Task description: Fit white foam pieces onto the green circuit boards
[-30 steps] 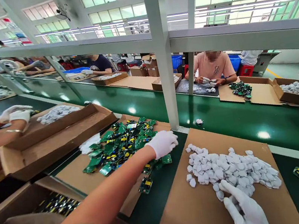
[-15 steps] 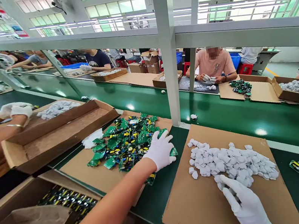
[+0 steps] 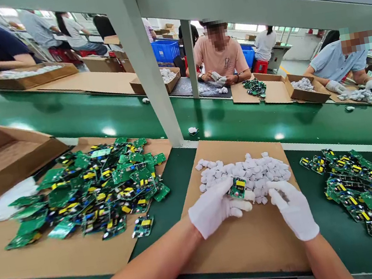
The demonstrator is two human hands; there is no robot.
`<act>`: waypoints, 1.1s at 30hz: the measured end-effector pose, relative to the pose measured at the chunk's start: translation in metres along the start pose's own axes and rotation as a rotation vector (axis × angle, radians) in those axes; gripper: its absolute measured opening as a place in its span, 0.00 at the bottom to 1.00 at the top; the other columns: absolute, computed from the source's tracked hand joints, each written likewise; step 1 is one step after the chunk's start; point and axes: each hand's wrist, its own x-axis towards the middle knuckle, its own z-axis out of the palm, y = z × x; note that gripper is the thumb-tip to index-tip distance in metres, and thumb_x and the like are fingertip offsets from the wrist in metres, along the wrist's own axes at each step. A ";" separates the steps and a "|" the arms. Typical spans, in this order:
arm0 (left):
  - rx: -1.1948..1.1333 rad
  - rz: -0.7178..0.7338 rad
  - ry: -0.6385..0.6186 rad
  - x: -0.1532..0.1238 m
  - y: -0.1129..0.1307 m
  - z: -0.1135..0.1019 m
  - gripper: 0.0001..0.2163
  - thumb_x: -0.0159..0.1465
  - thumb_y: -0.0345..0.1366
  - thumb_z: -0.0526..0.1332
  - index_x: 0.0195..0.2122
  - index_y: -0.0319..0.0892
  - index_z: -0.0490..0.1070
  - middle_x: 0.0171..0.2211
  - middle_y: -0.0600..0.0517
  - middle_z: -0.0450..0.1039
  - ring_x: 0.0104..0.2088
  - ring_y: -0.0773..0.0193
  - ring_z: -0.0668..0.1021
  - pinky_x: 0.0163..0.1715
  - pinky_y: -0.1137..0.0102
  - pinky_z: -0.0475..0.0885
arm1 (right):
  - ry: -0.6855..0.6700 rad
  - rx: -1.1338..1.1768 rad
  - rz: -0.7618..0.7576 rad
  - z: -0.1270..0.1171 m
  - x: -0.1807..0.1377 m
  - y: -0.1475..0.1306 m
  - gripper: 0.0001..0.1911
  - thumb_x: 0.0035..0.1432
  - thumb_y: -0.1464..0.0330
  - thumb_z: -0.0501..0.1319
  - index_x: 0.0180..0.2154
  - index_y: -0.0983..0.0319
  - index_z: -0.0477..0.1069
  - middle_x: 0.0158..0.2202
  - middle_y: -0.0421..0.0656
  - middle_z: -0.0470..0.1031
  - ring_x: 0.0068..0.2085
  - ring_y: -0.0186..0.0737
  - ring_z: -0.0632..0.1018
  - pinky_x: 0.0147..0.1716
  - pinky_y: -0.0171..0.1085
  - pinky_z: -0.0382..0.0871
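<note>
Pinched in my white-gloved left hand (image 3: pixel 212 209) is a small green circuit board (image 3: pixel 238 189) with a yellow component on top. It is held above the cardboard sheet (image 3: pixel 240 249), in front of a heap of small white pieces (image 3: pixel 247 167). My right hand (image 3: pixel 296 214), also gloved, is just to the right of the heap with its fingers curled together. Whatever lies between those fingertips cannot be made out. A large pile of circuit boards (image 3: pixel 107 181) spreads to the left of my hands. More assembled-looking boards (image 3: pixel 355 192) lie to the right.
A metal post (image 3: pixel 149 69) rises behind the work surface. Beyond it runs a green conveyor belt (image 3: pixel 125 116) carrying a few white-topped items. An open cardboard box (image 3: pixel 0 161) is at the left. Across the belt, a person in a pink shirt (image 3: pixel 219 53) and others handle parts.
My left hand has moved right from the board pile to the white heap, bringing a circuit board. My right hand stays by the heap. The view has turned right.
</note>
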 end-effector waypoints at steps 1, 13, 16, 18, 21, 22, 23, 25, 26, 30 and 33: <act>-0.035 -0.016 -0.014 0.006 -0.001 0.001 0.18 0.63 0.48 0.54 0.40 0.35 0.69 0.35 0.43 0.75 0.29 0.63 0.78 0.25 0.75 0.68 | -0.044 -0.118 -0.035 -0.002 0.000 0.000 0.12 0.58 0.63 0.56 0.41 0.60 0.73 0.37 0.44 0.75 0.30 0.36 0.75 0.31 0.35 0.70; -0.024 -0.047 -0.298 0.022 -0.021 -0.022 0.21 0.61 0.49 0.56 0.41 0.33 0.72 0.35 0.40 0.77 0.28 0.60 0.80 0.22 0.76 0.70 | -0.164 -0.667 -0.094 0.015 0.004 -0.012 0.28 0.51 0.65 0.63 0.55 0.57 0.64 0.44 0.45 0.68 0.35 0.40 0.74 0.28 0.33 0.66; 0.001 -0.021 -0.297 0.021 -0.019 -0.022 0.21 0.60 0.50 0.57 0.40 0.33 0.72 0.34 0.40 0.77 0.28 0.60 0.80 0.23 0.76 0.70 | -0.183 -0.695 -0.077 0.020 0.005 -0.015 0.22 0.51 0.66 0.64 0.49 0.60 0.67 0.44 0.46 0.68 0.37 0.41 0.74 0.31 0.34 0.67; 0.006 -0.010 -0.280 0.022 -0.018 -0.021 0.21 0.60 0.49 0.57 0.39 0.33 0.72 0.35 0.40 0.77 0.29 0.61 0.80 0.23 0.77 0.70 | -0.167 -0.686 -0.098 0.021 0.005 -0.013 0.16 0.52 0.66 0.63 0.44 0.60 0.69 0.42 0.46 0.68 0.37 0.41 0.74 0.31 0.34 0.66; -0.015 -0.001 -0.257 0.024 -0.018 -0.020 0.21 0.61 0.49 0.55 0.40 0.33 0.72 0.34 0.40 0.77 0.28 0.62 0.80 0.23 0.77 0.69 | -0.163 -0.636 -0.118 0.021 0.007 -0.012 0.12 0.52 0.68 0.62 0.41 0.61 0.68 0.43 0.45 0.67 0.36 0.40 0.73 0.30 0.33 0.66; -0.020 0.003 -0.253 0.024 -0.019 -0.020 0.21 0.61 0.49 0.55 0.40 0.33 0.72 0.34 0.40 0.77 0.28 0.62 0.80 0.22 0.78 0.69 | -0.168 -0.626 -0.111 0.020 0.008 -0.012 0.14 0.51 0.68 0.63 0.42 0.61 0.67 0.44 0.45 0.67 0.36 0.39 0.73 0.30 0.33 0.65; -0.022 0.006 -0.252 0.024 -0.020 -0.020 0.22 0.61 0.49 0.55 0.41 0.33 0.72 0.34 0.40 0.77 0.27 0.62 0.79 0.22 0.78 0.69 | -0.175 -0.623 -0.102 0.020 0.009 -0.013 0.17 0.50 0.69 0.63 0.44 0.61 0.66 0.44 0.45 0.67 0.36 0.39 0.73 0.29 0.33 0.64; -0.011 0.006 -0.257 0.023 -0.022 -0.019 0.22 0.61 0.49 0.56 0.42 0.32 0.71 0.34 0.39 0.77 0.27 0.62 0.79 0.22 0.77 0.68 | -0.197 -0.638 -0.101 0.020 0.009 -0.014 0.16 0.50 0.70 0.62 0.43 0.61 0.66 0.42 0.45 0.67 0.34 0.38 0.72 0.27 0.32 0.63; -0.003 0.002 -0.265 0.023 -0.023 -0.018 0.22 0.61 0.49 0.56 0.43 0.32 0.71 0.34 0.38 0.77 0.27 0.61 0.80 0.21 0.77 0.68 | -0.207 -0.653 -0.118 0.019 0.008 -0.014 0.12 0.51 0.71 0.61 0.40 0.61 0.67 0.40 0.44 0.67 0.32 0.37 0.72 0.26 0.32 0.61; 0.007 -0.038 -0.305 0.021 -0.025 -0.019 0.21 0.61 0.46 0.57 0.46 0.32 0.69 0.37 0.36 0.76 0.28 0.59 0.80 0.21 0.76 0.69 | -0.155 -0.651 -0.292 0.017 -0.005 -0.004 0.05 0.53 0.69 0.58 0.26 0.60 0.63 0.31 0.41 0.67 0.26 0.34 0.68 0.24 0.32 0.58; -0.028 -0.056 -0.319 0.019 -0.025 -0.019 0.17 0.61 0.41 0.58 0.47 0.34 0.67 0.40 0.37 0.75 0.30 0.58 0.80 0.23 0.75 0.70 | -0.071 -0.451 -0.209 0.010 -0.015 0.008 0.06 0.55 0.64 0.58 0.31 0.60 0.64 0.27 0.39 0.66 0.25 0.34 0.68 0.24 0.32 0.60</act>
